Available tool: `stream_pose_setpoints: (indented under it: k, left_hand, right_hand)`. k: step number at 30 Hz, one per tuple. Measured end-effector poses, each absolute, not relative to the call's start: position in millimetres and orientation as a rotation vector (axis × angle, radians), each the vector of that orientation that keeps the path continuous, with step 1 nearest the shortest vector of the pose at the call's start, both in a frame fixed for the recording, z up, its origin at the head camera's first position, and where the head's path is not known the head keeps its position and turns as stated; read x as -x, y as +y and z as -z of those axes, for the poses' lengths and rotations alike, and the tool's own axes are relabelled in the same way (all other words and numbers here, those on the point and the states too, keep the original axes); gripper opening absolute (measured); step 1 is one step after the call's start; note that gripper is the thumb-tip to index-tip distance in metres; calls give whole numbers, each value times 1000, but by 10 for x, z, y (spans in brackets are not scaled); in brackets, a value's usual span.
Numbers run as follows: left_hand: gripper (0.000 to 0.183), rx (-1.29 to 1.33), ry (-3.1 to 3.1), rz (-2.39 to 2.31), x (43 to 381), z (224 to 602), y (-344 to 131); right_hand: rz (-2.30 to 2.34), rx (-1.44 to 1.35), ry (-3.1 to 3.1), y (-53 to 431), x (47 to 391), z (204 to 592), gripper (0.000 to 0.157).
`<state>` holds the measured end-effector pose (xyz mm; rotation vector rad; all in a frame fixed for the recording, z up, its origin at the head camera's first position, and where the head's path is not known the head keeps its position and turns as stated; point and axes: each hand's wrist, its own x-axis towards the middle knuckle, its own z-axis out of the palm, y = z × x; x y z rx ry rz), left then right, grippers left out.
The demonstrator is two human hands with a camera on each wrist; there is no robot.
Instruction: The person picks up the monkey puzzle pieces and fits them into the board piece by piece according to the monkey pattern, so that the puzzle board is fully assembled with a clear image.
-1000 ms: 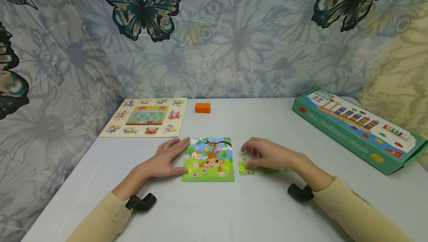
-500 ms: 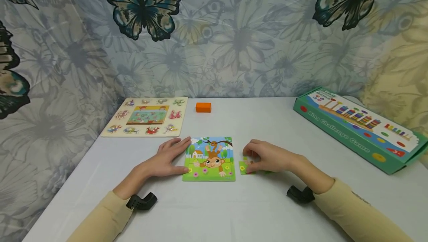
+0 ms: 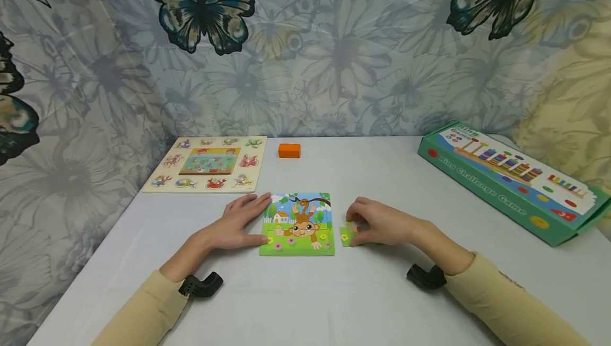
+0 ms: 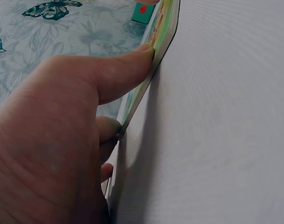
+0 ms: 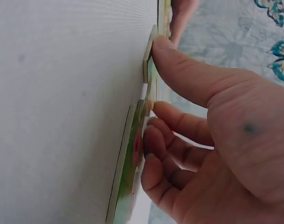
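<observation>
The monkey jigsaw puzzle [image 3: 298,224] lies on the table, a square picture of a monkey hanging from a branch. My left hand [image 3: 241,224] rests at its left side, thumb and fingertips touching the edge with fingers extended. To the puzzle's right, my right hand [image 3: 384,222] pinches a small green puzzle piece [image 3: 346,236] with yellow flowers; thumb and index finger are on it, and it lies low at the table. In the right wrist view, more puzzle pieces [image 5: 125,172] lie overlapped beneath the curled other fingers. The hand hides most of them in the head view.
A wooden sea-animal board [image 3: 202,184] lies at the back left. Beside it stands an orange block [image 3: 289,150]. A green Ring Challenge Game box [image 3: 506,184] sits at the back right. White cloth covers the table [image 3: 305,303], with a patterned curtain behind.
My right thumb and fingers have come down and closed onto the green puzzle piece. The left hand and the monkey puzzle have stayed in place; the head view has tilted slightly.
</observation>
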<state>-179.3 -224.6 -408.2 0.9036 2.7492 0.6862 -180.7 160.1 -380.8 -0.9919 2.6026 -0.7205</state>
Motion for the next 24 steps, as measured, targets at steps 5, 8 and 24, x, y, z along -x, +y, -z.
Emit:
stream_pose_setpoints:
  k: [5, 8, 24]
  left_hand:
    - [93, -893, 2745, -695, 1790, 4085, -2238]
    - [93, -890, 2739, -706, 1790, 4082, -2237]
    - [93, -965, 2687, -719, 1793, 4053, -2307]
  right_hand:
    - [774, 1001, 2576, 1608, 1797, 3786, 42]
    - [818, 995, 2552, 1609, 1802, 3784, 42]
    - [965, 1016, 2474, 1635, 1832, 3791, 14]
